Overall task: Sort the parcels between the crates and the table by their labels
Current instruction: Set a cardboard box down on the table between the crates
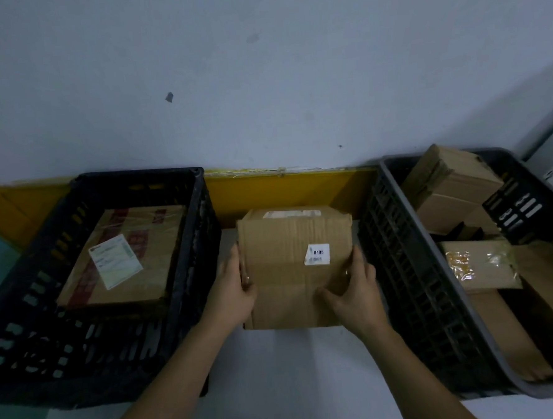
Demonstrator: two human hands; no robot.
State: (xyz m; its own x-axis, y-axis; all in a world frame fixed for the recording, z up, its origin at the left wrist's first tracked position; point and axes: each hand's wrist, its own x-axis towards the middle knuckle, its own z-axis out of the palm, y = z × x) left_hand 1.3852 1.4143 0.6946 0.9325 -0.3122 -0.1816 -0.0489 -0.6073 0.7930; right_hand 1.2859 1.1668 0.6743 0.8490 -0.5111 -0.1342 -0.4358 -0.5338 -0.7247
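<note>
A brown cardboard parcel (283, 241) with a small white label reading 0495 sits on the white table (288, 370) between two crates. My left hand (233, 291) grips its left side and my right hand (354, 288) grips its right front corner. The black crate (187, 247) on the left holds one flat parcel (132, 250) with red tape and a white shipping label. The grey crate (411, 266) on the right holds several brown parcels (455, 182), one with shiny clear tape (479, 261).
A yellow strip (287, 189) runs along the base of the grey wall behind the table. A smaller black basket (524, 210) sits inside the right crate at the back.
</note>
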